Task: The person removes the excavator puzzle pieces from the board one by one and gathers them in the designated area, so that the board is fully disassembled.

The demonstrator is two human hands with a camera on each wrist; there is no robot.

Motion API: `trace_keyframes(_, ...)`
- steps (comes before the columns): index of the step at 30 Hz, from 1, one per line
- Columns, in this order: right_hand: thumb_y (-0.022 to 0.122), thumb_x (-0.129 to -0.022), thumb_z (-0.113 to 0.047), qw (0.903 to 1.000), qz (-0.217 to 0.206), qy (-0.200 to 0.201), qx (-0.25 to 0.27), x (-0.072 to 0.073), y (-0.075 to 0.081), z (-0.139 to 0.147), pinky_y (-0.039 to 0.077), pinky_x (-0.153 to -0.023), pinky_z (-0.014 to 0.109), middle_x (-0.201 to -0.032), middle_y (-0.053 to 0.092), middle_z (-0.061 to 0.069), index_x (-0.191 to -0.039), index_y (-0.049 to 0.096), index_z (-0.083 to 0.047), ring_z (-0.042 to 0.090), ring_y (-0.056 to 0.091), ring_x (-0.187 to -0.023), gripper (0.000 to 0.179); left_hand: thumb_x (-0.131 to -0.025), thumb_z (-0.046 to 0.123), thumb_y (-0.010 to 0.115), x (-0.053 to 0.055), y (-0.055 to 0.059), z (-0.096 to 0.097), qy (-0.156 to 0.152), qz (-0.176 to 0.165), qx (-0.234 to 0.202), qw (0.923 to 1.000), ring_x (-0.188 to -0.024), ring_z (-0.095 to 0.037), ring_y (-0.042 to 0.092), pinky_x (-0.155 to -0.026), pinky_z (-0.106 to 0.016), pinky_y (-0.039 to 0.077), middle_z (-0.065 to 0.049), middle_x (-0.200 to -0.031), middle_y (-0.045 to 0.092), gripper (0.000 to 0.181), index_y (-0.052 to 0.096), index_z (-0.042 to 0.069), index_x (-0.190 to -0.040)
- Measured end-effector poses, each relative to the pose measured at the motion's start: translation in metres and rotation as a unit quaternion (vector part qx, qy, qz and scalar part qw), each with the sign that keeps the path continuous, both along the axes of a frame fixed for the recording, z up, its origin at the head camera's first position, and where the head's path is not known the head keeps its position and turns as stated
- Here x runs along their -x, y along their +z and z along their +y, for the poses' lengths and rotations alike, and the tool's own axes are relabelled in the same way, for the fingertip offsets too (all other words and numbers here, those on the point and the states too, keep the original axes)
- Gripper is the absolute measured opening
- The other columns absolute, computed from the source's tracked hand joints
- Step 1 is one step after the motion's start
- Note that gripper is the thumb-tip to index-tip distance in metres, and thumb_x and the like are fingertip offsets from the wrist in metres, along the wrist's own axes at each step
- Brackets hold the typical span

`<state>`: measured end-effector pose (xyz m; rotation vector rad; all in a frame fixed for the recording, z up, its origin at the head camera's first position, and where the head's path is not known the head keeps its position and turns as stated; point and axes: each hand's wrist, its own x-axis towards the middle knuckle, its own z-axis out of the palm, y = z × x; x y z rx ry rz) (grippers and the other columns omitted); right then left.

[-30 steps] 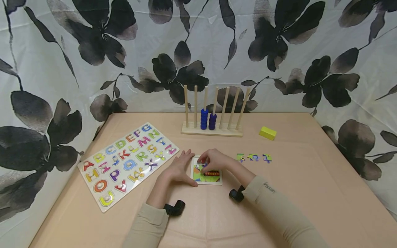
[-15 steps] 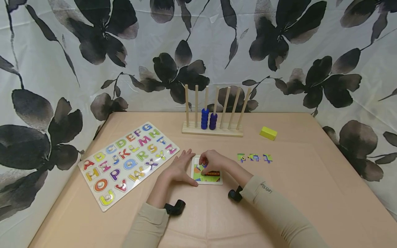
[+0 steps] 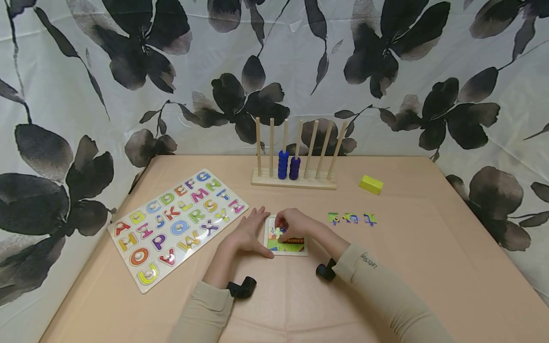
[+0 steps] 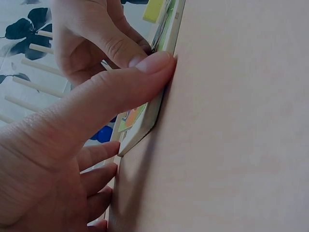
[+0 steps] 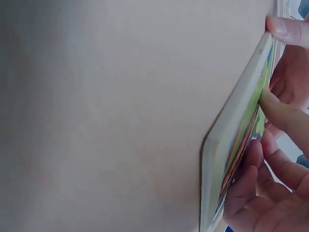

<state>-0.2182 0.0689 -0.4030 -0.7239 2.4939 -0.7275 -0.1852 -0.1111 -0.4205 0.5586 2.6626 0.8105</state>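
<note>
My left hand point(image 3: 249, 233) lies straight-fingered against the puzzle point(image 3: 288, 247); I can't tell whether my right hand point(image 3: 295, 224) pinches anything. Uneven pressing could skid the puzzle across the surface point(image 3: 411, 224).

Δ 1 s | right hand point(image 3: 293, 225): nudged slightly over jigsaw board point(image 3: 291, 254) | jigsaw piece point(image 3: 282, 229) at fingertips: sits differently, detail too small | right sleeve point(image 3: 386, 288): edged slightly left
</note>
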Motion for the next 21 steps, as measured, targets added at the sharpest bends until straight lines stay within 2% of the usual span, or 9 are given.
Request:
trace_keyframes(12,0.080,-0.069,-0.010,0.9997,0.024,-0.008,0.006,-0.0045,-0.0002,-0.0018,0.044,-0.061,0.022,-0.077,0.056,0.002,-0.085,0.060,-0.009,0.014,0.049,-0.069,0.026,-0.053,0.039,0.087,-0.0010,0.0012,-0.0006,0.002,-0.002,0.001,1.0000,-0.138,-0.032,0.007,-0.110,-0.050,0.006,-0.016,-0.150,0.016,0.107,0.032,0.006,-0.139)
trace_keyframes(21,0.073,-0.070,0.005,0.9987,0.033,0.019,0.034,-0.0026,0.0026,0.0019,0.048,-0.059,0.019,-0.074,0.060,0.004,-0.082,0.062,-0.004,0.011,0.053,-0.065,0.018,-0.054,0.040,0.087,0.0000,-0.0014,-0.0005,0.002,-0.001,-0.001,1.0000,-0.138,-0.031,0.007,-0.110,-0.049,0.006,-0.014,-0.151,0.016,0.107,0.032,0.007,-0.140)
